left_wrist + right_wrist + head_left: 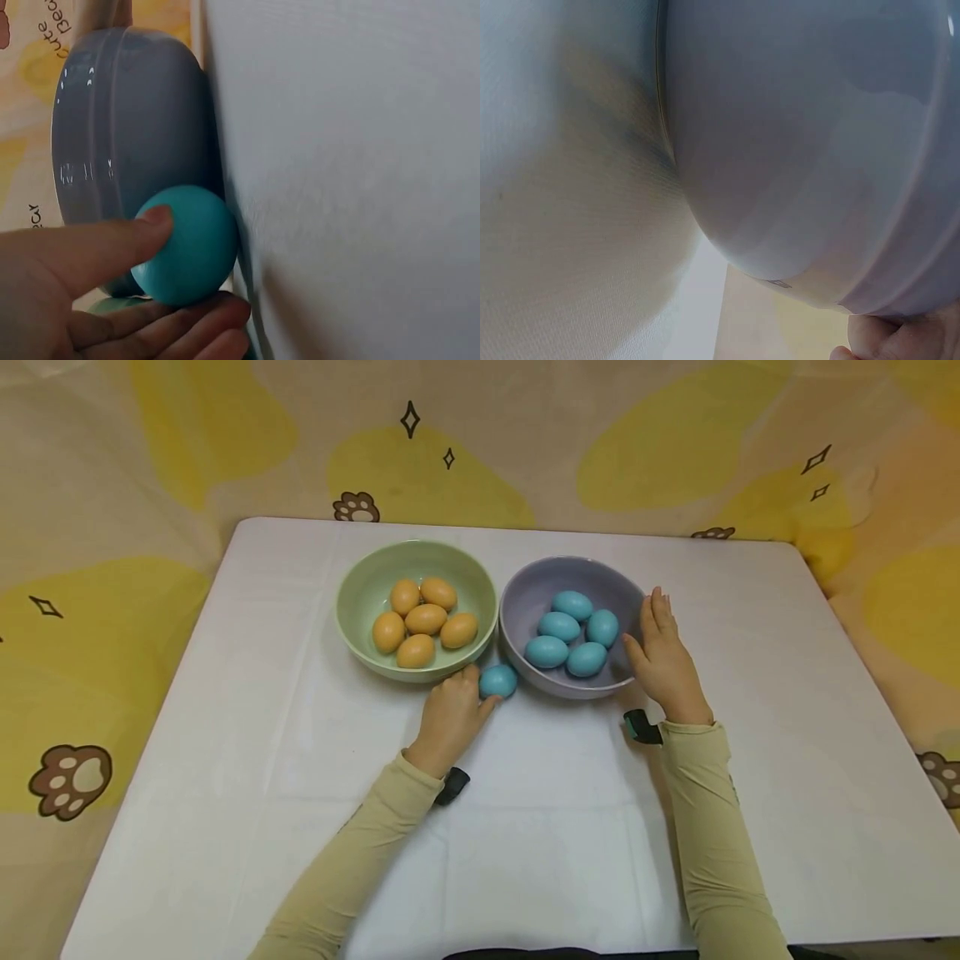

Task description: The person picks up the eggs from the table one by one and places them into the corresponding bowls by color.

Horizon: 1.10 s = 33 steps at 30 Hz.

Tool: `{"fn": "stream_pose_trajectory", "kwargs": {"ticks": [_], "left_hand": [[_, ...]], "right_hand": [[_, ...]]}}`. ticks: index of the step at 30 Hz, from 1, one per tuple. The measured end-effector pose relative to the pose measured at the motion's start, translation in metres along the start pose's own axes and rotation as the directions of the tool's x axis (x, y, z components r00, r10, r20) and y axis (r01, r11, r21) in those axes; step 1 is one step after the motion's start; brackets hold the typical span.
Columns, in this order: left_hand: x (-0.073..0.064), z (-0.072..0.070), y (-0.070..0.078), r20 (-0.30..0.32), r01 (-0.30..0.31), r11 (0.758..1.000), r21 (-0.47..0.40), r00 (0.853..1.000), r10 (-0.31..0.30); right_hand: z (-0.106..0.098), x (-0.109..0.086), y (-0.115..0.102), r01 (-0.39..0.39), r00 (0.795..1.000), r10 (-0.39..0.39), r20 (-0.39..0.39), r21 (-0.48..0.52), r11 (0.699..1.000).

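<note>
In the head view my left hand (450, 710) pinches a blue egg (498, 682) low over the table, just in front of the gap between the two bowls. Up close in the left wrist view, the thumb presses one side of that egg (196, 247) and the fingers lie along its other side. My right hand (666, 672) holds the right rim of the purple bowl (543, 683), thumb over the rim and fingers along the outside. Several blue eggs (558, 627) lie inside this bowl. Its outer wall (795, 150) fills much of the right wrist view.
Left of the purple bowl, close beside it, stands a green bowl (356, 643) holding several yellow-orange eggs (426, 619). Both bowls stand toward the back of a table (247, 710) with a white cover. A patterned cloth (480, 460) hangs behind it.
</note>
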<state>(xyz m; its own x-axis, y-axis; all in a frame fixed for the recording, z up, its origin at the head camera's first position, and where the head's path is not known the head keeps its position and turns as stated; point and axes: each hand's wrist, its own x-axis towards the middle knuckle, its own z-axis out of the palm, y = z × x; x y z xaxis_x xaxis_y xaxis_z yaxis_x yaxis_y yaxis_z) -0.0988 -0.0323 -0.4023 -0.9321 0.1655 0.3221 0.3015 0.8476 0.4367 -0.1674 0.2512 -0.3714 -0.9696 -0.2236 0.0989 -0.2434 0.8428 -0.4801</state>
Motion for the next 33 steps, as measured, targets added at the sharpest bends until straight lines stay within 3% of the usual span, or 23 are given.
{"fn": "stream_pose_trajectory", "kwargs": {"ticks": [9,19,33], "left_hand": [[0.0,-0.008,0.0,0.058,0.01,0.998,-0.056,0.998,-0.007],[0.002,-0.018,-0.001,0.175,0.097,0.961,-0.258,0.983,-0.052],[0.001,-0.035,0.009,0.166,0.08,0.952,-0.296,0.986,-0.031]], "right_hand": [[0.0,0.002,0.0,0.005,1.0,-0.005,-0.004,-0.002,1.0],[0.0,0.001,0.0,0.005,1.0,-0.005,-0.014,-0.001,1.0],[0.0,0.001,0.0,0.003,1.0,-0.003,-0.008,0.013,1.0]]}}
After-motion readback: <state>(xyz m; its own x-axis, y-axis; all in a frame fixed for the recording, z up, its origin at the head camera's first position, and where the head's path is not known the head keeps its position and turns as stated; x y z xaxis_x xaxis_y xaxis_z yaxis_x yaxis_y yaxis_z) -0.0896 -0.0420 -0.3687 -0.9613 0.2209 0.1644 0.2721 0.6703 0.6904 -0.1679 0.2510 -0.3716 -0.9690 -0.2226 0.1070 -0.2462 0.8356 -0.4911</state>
